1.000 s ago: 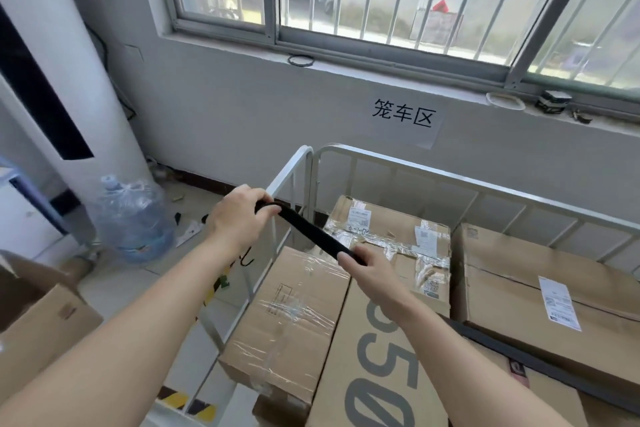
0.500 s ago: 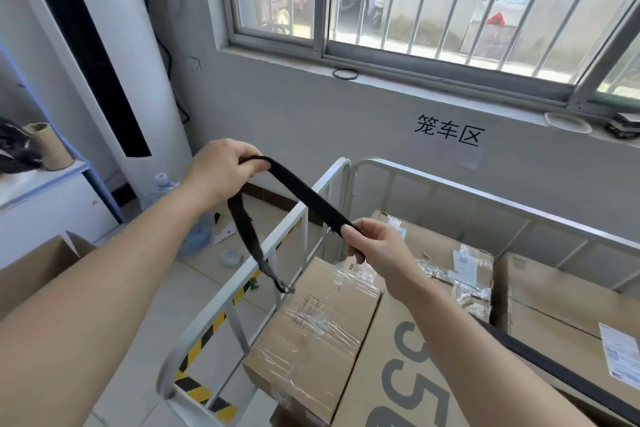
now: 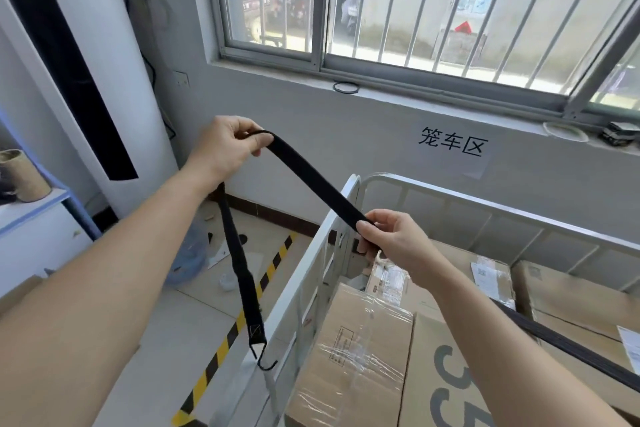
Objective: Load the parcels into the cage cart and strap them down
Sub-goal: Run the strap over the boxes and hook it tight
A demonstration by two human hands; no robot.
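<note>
A black strap (image 3: 311, 178) stretches between both hands above the left rail of the white cage cart (image 3: 313, 253). My left hand (image 3: 225, 146) grips it up high at the left; its loose end hangs down past my forearm to a metal hook (image 3: 265, 359) beside the cart's rail. My right hand (image 3: 391, 241) pinches the strap lower, over the cart's corner. The strap runs on under my right arm across the parcels (image 3: 360, 347). Cardboard boxes, some wrapped in clear film, fill the cart.
A white standing air conditioner (image 3: 86, 73) rises at the left, with a water bottle (image 3: 188, 260) at its foot. Yellow-black floor tape (image 3: 239, 322) runs beside the cart. A barred window and a wall sign (image 3: 450, 146) are behind. An open carton sits at far left.
Both hands have lifted the strap higher, the left one most. The hanging end with its hook has come into view beside the cart rail. The view has tilted left and up.
</note>
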